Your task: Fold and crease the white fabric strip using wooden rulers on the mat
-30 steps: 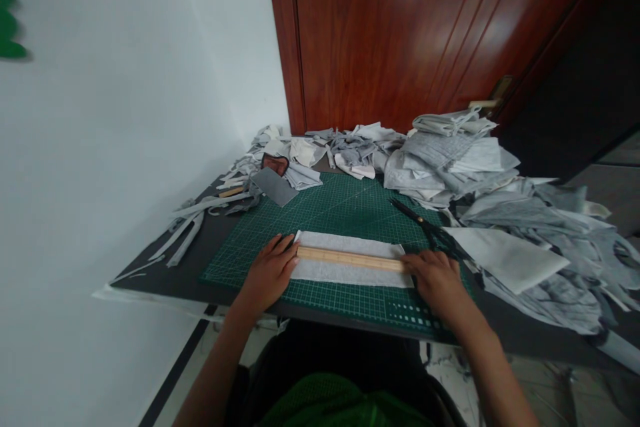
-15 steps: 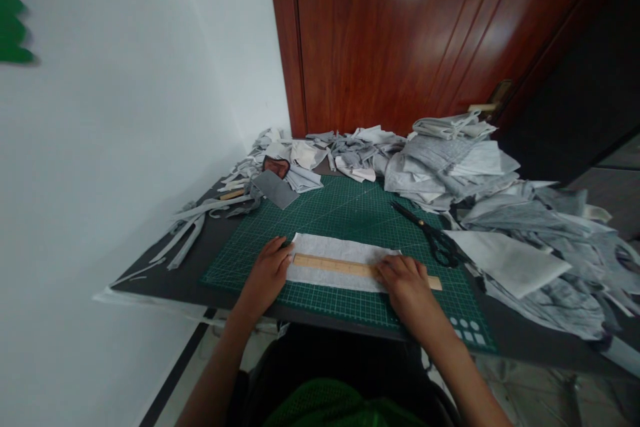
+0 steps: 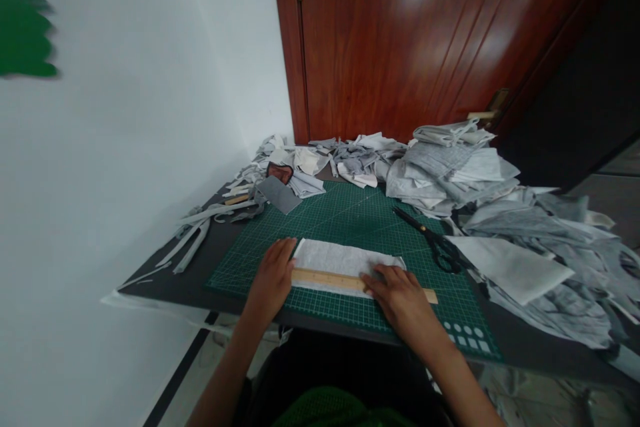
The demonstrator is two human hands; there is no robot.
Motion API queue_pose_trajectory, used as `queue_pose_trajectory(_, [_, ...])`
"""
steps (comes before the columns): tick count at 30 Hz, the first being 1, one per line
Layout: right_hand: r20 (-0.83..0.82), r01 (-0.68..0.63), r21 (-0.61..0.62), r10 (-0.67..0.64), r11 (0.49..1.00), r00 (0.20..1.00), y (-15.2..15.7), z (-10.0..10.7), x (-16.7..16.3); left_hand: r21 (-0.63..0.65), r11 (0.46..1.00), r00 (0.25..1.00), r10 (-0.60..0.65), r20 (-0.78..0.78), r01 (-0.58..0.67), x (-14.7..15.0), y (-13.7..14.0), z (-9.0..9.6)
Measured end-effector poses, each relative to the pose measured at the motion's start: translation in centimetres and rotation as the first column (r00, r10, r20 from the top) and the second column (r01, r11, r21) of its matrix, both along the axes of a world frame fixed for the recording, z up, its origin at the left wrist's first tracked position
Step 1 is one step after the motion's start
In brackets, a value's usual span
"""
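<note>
A wooden ruler (image 3: pixel 327 278) lies lengthwise across a pale grey strip of cloth (image 3: pixel 345 253), near the cloth's front edge. My left hand (image 3: pixel 274 275) is at the left end, its fingers closed together against the ruler and the cloth edge; the fingertips are partly hidden. Over the right part of the ruler, my right hand (image 3: pixel 403 297) grips it with bent fingers and thumb, also touching the cloth. The ruler's right end sticks out past this hand. Beneath everything is a green cutting mat (image 3: pixel 350 213) with a grid.
Black scissors (image 3: pixel 435 243) lie right of the cloth, points away from me. Heaped grey fabric (image 3: pixel 450 167) covers the right side, and scraps (image 3: pixel 355 157) line the back. Narrow strips (image 3: pixel 193 247) lie at the left. A wall (image 3: pixel 150 113) and a wooden door (image 3: pixel 380 47) stand close behind.
The ruler has slid toward me, from the cloth's middle to near its front edge. My right hand has shifted slightly left along it. My left hand stays at the left end.
</note>
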State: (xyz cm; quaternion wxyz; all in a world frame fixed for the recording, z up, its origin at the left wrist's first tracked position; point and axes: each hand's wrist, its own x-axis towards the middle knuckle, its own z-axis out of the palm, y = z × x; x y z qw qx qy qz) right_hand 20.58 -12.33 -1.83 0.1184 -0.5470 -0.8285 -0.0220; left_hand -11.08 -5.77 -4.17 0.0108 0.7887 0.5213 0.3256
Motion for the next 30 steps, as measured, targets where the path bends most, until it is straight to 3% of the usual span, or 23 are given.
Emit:
queue_pose_trajectory(4, [0.02,0.028,-0.003,-0.028,1.0,0.999,-0.1,0.1,-0.4,-0.073,0.968,0.96,-0.249,-0.128,0.241,0.7,-1.1,1.3])
queue_pose_trajectory(9, [-0.068,0.054,-0.071,-0.059,0.996,0.996,0.1,0.5,0.8,-0.1,0.982,0.975,-0.176,-0.135,0.164,1.0,-1.2,2.0])
queue_pose_trajectory(14, [-0.183,0.094,-0.211,-0.134,0.973,0.974,0.2,0.1,4.3,-0.147,0.952,0.952,-0.286,-0.11,0.269,1.4,-1.3,2.4])
queue_pose_trajectory(18, [-0.278,0.07,-0.287,-0.153,0.955,0.948,0.1,-0.6,6.7,-0.169,0.945,0.955,-0.292,-0.05,0.28,1.2,-1.1,2.2])
queue_pose_trajectory(30, [-0.369,-0.007,-0.288,-0.105,0.958,0.924,0.4,-0.8,8.2,-0.255,0.914,0.947,-0.288,0.141,0.316,-1.2,-0.9,2.5])
